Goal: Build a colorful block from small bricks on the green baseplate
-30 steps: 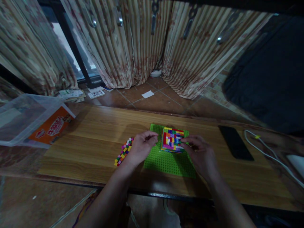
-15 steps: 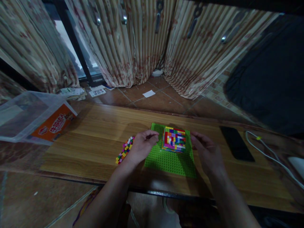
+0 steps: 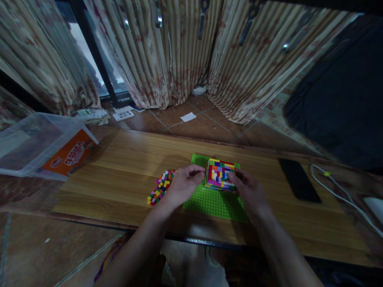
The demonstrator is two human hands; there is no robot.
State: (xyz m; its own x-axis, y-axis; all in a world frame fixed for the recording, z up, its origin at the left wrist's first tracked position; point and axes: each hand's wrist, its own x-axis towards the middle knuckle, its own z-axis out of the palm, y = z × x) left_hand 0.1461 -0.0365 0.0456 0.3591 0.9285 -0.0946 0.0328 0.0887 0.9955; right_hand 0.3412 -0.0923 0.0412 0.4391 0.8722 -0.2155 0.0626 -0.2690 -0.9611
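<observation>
A block built of many-coloured toy bricks (image 3: 220, 174) stands on a green studded baseplate (image 3: 214, 205). My right hand (image 3: 249, 191) grips the block's right side, thumb on its top near the right edge and fingers round the far side. Close by the block's left side is my left hand (image 3: 187, 183), its thumb and fingertips pinched together. Whatever may be between those fingertips is too small to make out. Left of that hand lies a pile of loose toy bricks (image 3: 160, 189), partly covered by the hand.
A black phone-like slab (image 3: 299, 180) and a white cable (image 3: 338, 187) lie to the right on the wooden table (image 3: 119, 171). At the far left stands a clear plastic bin (image 3: 38, 139) with an orange label. Striped curtains (image 3: 179, 59) hang behind.
My right hand has moved left from beside the baseplate onto the brick block. The left hand has shifted slightly right towards the block, still pinched, uncovering more of the loose pile.
</observation>
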